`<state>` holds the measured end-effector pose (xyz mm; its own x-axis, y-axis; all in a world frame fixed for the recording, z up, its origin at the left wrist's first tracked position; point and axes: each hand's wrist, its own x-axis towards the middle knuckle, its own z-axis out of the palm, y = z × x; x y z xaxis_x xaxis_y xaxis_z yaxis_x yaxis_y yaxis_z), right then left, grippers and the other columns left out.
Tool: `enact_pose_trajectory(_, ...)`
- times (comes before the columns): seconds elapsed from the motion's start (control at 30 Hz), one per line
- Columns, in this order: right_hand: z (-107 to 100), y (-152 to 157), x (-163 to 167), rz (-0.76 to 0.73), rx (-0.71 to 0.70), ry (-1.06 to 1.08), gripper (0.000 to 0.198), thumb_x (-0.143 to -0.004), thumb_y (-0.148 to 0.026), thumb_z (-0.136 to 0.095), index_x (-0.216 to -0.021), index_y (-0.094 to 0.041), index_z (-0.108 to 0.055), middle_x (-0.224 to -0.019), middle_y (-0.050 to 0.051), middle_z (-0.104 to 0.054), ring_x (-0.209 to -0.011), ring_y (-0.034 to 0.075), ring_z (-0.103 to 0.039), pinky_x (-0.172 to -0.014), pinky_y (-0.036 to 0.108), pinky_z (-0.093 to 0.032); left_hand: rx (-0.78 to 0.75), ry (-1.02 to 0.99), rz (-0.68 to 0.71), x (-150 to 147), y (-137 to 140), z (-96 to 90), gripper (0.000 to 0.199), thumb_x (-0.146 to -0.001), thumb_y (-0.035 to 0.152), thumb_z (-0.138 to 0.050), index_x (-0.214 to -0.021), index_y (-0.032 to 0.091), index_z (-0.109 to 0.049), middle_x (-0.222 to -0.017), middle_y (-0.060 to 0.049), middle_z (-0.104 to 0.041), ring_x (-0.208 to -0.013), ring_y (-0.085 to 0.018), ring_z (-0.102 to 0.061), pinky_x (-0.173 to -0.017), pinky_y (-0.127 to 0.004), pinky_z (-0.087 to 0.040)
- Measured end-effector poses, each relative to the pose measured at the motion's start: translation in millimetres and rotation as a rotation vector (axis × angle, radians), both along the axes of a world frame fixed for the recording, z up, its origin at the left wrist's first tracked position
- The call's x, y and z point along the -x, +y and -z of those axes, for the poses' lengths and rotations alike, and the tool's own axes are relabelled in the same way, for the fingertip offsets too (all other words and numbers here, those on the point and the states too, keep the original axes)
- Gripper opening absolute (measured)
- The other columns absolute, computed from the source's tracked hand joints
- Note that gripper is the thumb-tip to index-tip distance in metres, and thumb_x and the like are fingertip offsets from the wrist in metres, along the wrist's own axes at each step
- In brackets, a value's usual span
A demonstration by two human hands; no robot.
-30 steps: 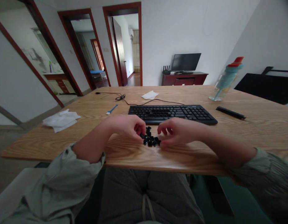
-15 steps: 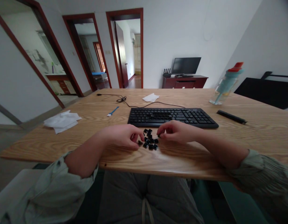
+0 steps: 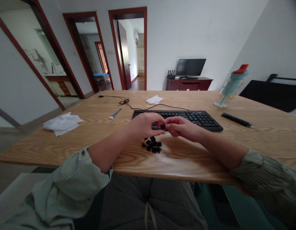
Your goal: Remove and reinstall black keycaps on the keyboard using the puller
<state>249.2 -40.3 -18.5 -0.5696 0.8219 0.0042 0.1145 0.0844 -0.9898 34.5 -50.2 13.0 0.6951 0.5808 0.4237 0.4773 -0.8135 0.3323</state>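
Observation:
Just in front of the black keyboard [image 3: 205,120], my two hands meet at the fingertips. A small black keycap [image 3: 162,127] is pinched there. My left hand [image 3: 144,126] curls round its left side, thumb below and fingers above. From the other side my right hand [image 3: 183,129] grips it, thumb and forefinger pressed together. Several loose black keycaps [image 3: 153,144] lie in a small pile on the table below my hands. My left hand hides part of the keyboard's left half.
The wooden table [image 3: 198,159] also bears a blue brush [image 3: 115,113], crumpled white tissues [image 3: 63,124], another tissue [image 3: 154,99] and the keyboard's cable [image 3: 125,101]. To the right stand a bottle [image 3: 230,84] with a red lid and a long black strip [image 3: 236,119].
My left hand has moved right and up from the pile. My right hand has lifted a little towards the keyboard, and both now meet at one keycap.

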Motion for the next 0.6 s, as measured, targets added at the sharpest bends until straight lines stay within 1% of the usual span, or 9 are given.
enact_pose_trajectory(0.13, -2.7, -2.3, 1.6, 0.019, 0.004, 0.021, 0.032, -0.075, -0.040, -0.070, -0.095, -0.016, -0.065, -0.057, -0.006, -0.043, -0.050, 0.006, -0.032, -0.048, 0.024, -0.023, -0.039, -0.008, -0.004, -1.2, 3.6, 4.8, 0.019, -0.083, 0.030, -0.068, -0.098, 0.019, -0.071, -0.086, -0.001, -0.069, -0.074, -0.011, -0.059, -0.068, -0.022, -0.044)
enact_pose_trajectory(0.27, -2.5, -2.0, 1.5, 0.064, -0.028, 0.031, 0.036, -0.075, -0.043, -0.071, -0.096, -0.015, -0.066, -0.060, -0.005, -0.047, -0.050, 0.006, -0.033, -0.048, 0.025, -0.023, -0.048, -0.032, -0.002, 2.0, 4.4, 7.3, 0.019, -0.083, 0.027, -0.067, -0.100, 0.018, -0.071, -0.086, -0.001, -0.069, -0.072, -0.011, -0.059, -0.068, -0.023, -0.045)
enact_pose_trajectory(0.4, -0.1, -0.5, 1.5, 0.080, -0.058, 0.032, 0.040, -0.077, -0.050, -0.070, -0.095, -0.014, -0.066, -0.062, -0.004, -0.048, -0.050, 0.005, -0.034, -0.047, 0.024, -0.023, -0.053, -0.078, -0.025, 2.4, 4.7, 10.0, 0.013, -0.082, 0.022, -0.066, -0.094, 0.017, -0.070, -0.085, -0.001, -0.070, -0.071, -0.011, -0.059, -0.068, -0.023, -0.046)
enact_pose_trajectory(0.5, 2.0, 0.3, 2.2, 0.084, -0.074, 0.048, 0.040, -0.075, -0.052, -0.072, -0.089, -0.016, -0.062, -0.065, -0.004, -0.050, -0.050, 0.004, -0.036, -0.047, 0.023, -0.024, -0.071, -0.105, -0.045, 0.7, 5.7, 12.4, 0.012, -0.081, 0.021, -0.068, -0.092, 0.016, -0.070, -0.083, -0.001, -0.069, -0.070, -0.011, -0.058, -0.067, -0.023, -0.046)
enact_pose_trajectory(0.6, 3.3, 0.8, 3.2, 0.139, -0.109, 0.094, 0.039, -0.073, -0.050, -0.076, -0.083, -0.018, -0.056, -0.065, -0.006, -0.050, -0.050, 0.004, -0.038, -0.047, 0.022, -0.026, -0.081, -0.127, -0.051, -0.8, 7.0, 15.3, 0.016, -0.080, 0.023, -0.070, -0.095, 0.017, -0.070, -0.081, -0.001, -0.069, -0.068, -0.010, -0.057, -0.065, -0.023, -0.045)
